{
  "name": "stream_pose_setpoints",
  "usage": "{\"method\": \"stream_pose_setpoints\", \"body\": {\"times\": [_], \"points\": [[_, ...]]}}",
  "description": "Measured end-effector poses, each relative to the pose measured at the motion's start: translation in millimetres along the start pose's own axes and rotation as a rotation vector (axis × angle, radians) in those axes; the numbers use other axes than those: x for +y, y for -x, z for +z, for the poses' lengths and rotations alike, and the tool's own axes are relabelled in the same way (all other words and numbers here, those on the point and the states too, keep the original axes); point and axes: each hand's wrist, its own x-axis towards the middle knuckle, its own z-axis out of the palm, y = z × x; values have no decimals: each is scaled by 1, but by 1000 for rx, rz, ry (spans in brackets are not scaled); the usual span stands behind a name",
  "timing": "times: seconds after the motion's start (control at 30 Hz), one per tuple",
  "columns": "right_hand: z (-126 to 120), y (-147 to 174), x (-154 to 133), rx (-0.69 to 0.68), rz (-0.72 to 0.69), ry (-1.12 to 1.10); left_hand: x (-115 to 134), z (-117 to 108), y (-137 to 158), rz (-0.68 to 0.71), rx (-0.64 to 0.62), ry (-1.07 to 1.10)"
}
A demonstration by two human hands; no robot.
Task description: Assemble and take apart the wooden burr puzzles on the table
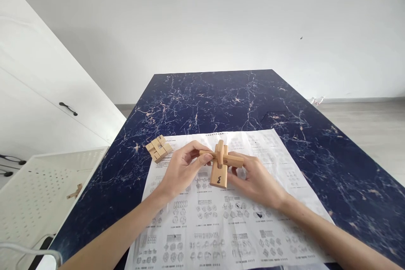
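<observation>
Leftward on the blue table [209,101], a block cluster [158,149] is lying by a printed sheet [218,219]. Over the sheet, the left hand [182,166] is pinching a wooden cross [219,176], the right hand [255,177] clasping it, seemingly adjusting its fit; the next move is demanding steadiness.

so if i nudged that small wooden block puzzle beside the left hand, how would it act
The wooden block puzzle would probably move as a stiff lump, since its wooden parts sit against one another. It seems unlikely to roll, given its flat faces and squared edges. The visible seams suggest a harder push might loosen a part.
</observation>
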Motion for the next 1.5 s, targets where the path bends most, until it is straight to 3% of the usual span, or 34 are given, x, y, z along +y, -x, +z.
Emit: {"method": "stream_pose_setpoints", "body": {"times": [0.13, 0.33, 0.53, 0.67, 0.83, 1.03, 1.17, 1.33, 1.5], "points": [[-1, 1, 1, 40, -59, -6, 1, -2, -3, -6, 8, 24], [-5, 3, 4, 137, -11, -40, 3, -6, -7, 32, 101, 11], [-14, -3, 8, 219, -10, -118, -10, -21, -12, -35, 299, -8], [-14, -6, 20, 255, 27, 157, -16, -26, -14, -43, 359, 48], [-6, -4, 32, 199, -107, 537, -7, -19, -9, 46, 316, -100], [0, -2, 31, 195, -163, 611, -4, -11, -5, 127, 305, -130], [-3, 0, 20, 268, -152, 332, -4, -8, -3, 205, 305, -203], [-3, 0, -4, -152, 62, -383, -6, -1, 2, 345, 287, -365], [9, -2, -16, -262, 208, -710, -7, 5, 5, 525, 248, -544]]}}
